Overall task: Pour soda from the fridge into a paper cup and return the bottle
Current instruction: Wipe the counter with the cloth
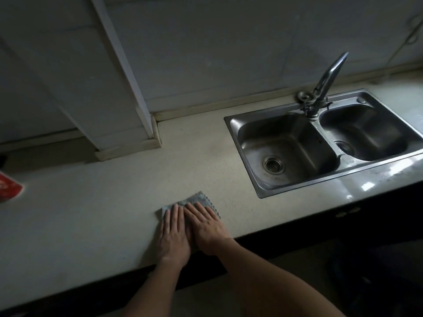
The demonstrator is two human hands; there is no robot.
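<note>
Both hands flat on a grey cloth (199,199) near the front edge of the counter (91,213), roughly midway along it. Left hand (175,234) and right hand (207,227) lie side by side, touching. Fingers (175,212) straight and close together, pressing down, clamped on nothing. Reads as a wipe of the surface, not the pour itself

Judgement on doing it well: keep both palms spread so the cloth stays flat; work in overlapping passes away from the front edge, toward the 2-basin sink (297,184) at the right end, so nothing gets pushed off the counter; ease up if the cloth bunches under the fingertips

Soda bottle, paper cup, fridge: none in view. 1 red object (10,186) sits cut off at the counter's left edge, well apart from the hands, too blurred to name
</note>
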